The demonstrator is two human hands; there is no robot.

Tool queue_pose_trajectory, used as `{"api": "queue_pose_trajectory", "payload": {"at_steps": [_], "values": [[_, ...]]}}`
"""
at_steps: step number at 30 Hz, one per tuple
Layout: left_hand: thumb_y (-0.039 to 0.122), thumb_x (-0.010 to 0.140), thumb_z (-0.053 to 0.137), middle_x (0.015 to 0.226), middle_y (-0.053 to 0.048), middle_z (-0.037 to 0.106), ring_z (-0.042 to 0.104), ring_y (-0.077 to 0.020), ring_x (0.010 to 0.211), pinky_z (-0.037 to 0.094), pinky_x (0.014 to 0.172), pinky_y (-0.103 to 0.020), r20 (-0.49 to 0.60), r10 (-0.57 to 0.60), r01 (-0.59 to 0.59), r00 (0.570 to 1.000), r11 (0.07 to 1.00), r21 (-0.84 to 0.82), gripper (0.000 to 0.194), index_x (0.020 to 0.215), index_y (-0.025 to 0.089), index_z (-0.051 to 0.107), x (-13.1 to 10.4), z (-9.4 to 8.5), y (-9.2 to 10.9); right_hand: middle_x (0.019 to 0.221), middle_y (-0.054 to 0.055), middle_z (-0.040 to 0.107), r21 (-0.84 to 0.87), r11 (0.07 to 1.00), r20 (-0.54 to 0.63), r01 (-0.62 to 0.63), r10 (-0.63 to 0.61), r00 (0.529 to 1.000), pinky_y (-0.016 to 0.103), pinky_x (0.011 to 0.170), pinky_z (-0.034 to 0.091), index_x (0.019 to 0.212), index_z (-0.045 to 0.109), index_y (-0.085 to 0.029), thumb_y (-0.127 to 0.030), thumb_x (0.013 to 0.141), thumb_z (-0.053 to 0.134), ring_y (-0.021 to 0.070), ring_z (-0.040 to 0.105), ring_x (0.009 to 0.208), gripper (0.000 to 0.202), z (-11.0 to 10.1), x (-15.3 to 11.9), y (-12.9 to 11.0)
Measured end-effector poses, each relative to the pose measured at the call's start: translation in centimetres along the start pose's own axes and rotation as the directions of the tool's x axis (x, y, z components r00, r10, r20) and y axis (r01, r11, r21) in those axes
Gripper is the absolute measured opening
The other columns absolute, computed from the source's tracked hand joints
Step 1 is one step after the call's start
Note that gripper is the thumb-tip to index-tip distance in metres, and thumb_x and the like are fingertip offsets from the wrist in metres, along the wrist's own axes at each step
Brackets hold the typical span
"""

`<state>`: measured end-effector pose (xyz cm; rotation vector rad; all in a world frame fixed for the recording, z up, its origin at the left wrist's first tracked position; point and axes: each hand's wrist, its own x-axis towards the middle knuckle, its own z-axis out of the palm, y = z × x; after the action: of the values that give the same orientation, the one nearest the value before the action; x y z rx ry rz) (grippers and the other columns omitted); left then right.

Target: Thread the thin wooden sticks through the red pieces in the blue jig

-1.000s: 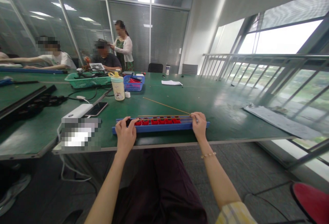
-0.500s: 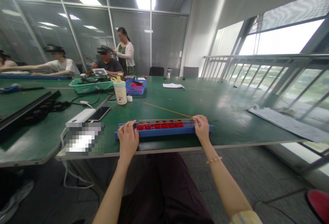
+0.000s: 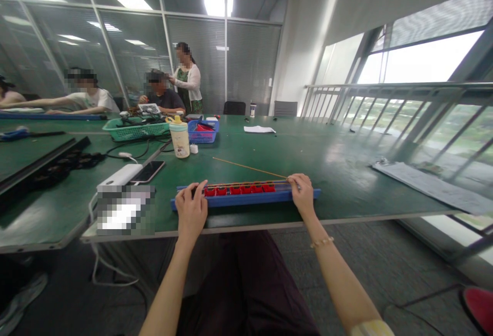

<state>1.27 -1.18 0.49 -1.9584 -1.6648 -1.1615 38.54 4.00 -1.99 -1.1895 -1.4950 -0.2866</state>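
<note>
A long blue channel [image 3: 246, 201] lies along the table's near edge, with several red blocks [image 3: 246, 190] in a row inside it. Thin orange-brown strands [image 3: 250, 165] run leftward from my right hand [image 3: 302, 192], whose fingers pinch them near the channel's right end; one slants away over the table, the rest lie along the blocks. At the channel's left end, my left hand [image 3: 191, 207] has its thumb and fingertips close together by the strands' left end; what they hold is too small to make out.
Left of the channel are a phone [image 3: 148, 172], a white power strip [image 3: 120, 175] and a pale bottle [image 3: 179, 140]. Behind stand a green basket [image 3: 136, 129] and a blue basket [image 3: 204, 133]. A clipboard [image 3: 418, 182] lies right. Other people are across the table.
The strand along the channel has shifted nearer the red blocks and now reaches my left fingers, which have changed their pose. The slanting strand's far end has dropped slightly. My right hand has barely moved.
</note>
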Motion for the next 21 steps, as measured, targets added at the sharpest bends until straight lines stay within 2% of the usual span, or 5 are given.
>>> {"api": "queue_pose_trajectory", "payload": {"at_steps": [9,21], "values": [[0.02,0.091,0.044,0.133,-0.01,0.05,0.04,-0.0282,0.114,0.037,0.105,-0.049,0.013,0.005,-0.005,1.0,1.0,0.01,0.042,0.128,0.029,0.063,-0.09,0.05,-0.19,0.091,0.007,0.068,-0.017,1.0,0.009,0.011,-0.011,1.0,0.038,0.087,0.04,0.084,0.068,-0.021,-0.038,0.096,0.048,0.0223,0.058,0.091,0.029,0.23,-0.14,0.38],[0.021,0.092,0.044,0.133,-0.01,0.05,0.038,-0.0288,0.114,0.037,0.104,-0.049,0.003,0.012,-0.012,1.0,1.0,0.023,0.041,0.126,0.029,0.064,-0.06,0.18,-0.15,0.092,0.008,0.07,0.018,1.0,-0.028,-0.007,0.008,1.0,0.041,0.09,0.042,0.086,0.072,-0.022,-0.039,0.096,0.049,0.0234,0.059,0.094,0.03,-0.13,0.04,0.0]]}}
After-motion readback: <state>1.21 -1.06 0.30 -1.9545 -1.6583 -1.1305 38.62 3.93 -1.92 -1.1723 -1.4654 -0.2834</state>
